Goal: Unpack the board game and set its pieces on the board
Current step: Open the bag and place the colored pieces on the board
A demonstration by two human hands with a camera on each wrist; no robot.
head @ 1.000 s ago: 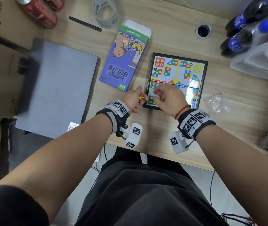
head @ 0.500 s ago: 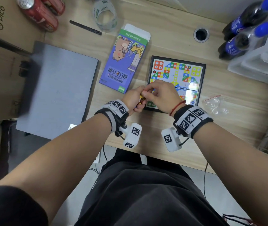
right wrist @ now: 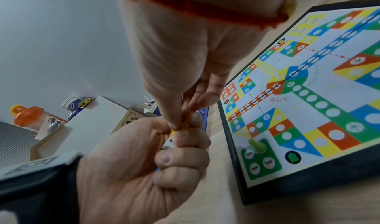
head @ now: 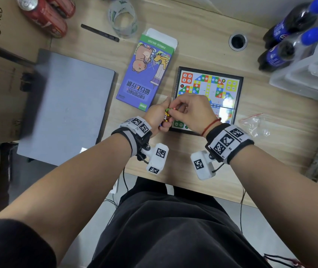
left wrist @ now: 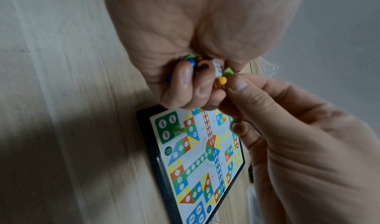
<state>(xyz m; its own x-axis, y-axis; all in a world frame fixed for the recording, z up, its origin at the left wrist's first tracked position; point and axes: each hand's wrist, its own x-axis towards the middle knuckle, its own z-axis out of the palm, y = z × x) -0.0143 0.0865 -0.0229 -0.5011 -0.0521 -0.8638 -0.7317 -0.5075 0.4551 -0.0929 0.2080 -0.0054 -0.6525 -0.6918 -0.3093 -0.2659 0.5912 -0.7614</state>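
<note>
The colourful game board (head: 229, 88) lies open on the desk, and one green pawn (left wrist: 178, 130) (right wrist: 257, 145) stands on its green corner. My left hand (head: 160, 117) hovers just left of that corner, its fingers curled round several small coloured pieces (left wrist: 205, 65) and a white die (right wrist: 169, 143). My right hand (head: 191, 109) reaches across, and its thumb and forefinger pinch a small piece (left wrist: 228, 71) at the top of that cluster, beside a yellow one (left wrist: 222, 80). The purple game box (head: 146, 70) lies open to the left of the board.
A closed grey laptop (head: 65, 105) fills the desk's left side. An empty clear bag (head: 254, 124) lies right of the board. Soda bottles (head: 289, 35) and clear plastic bins (head: 309, 74) stand at the back right. Red cans (head: 44, 16), a tape roll (head: 123, 18) and a pen (head: 100, 32) sit at the back.
My right hand has left the board's green corner and moved left to my left hand, where it now pinches a piece. The left hand has stayed put.
</note>
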